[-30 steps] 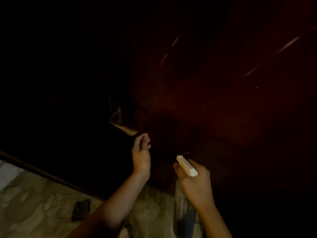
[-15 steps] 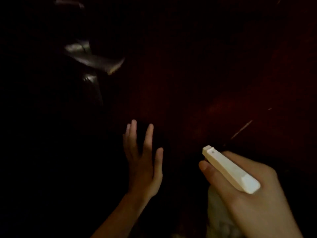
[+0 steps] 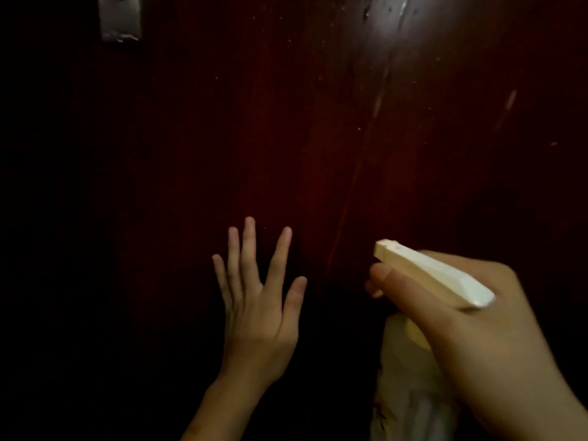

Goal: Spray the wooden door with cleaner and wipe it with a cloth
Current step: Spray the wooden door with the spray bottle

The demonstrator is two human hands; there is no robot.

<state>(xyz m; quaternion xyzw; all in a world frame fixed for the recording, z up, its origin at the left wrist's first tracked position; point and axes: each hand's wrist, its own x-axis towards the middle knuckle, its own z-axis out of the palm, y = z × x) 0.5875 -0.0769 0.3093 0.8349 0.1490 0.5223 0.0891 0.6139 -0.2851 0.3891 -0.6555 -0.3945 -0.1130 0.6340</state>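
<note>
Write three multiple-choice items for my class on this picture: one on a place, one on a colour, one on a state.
1. Where in the view is the plate on the door?
A. lower right
B. upper left
C. centre

2. What colour is the sprayer head?
A. blue
B. green
C. white

3. How is the left hand?
A. fingers straight and spread, holding nothing
B. gripping a cloth
C. curled in a fist

Answers
1 B: the plate sits at the top left edge of the view.
2 C: the head held in the right hand is plainly white.
3 A: all five fingers are apart against the door, with no cloth in them.
</note>
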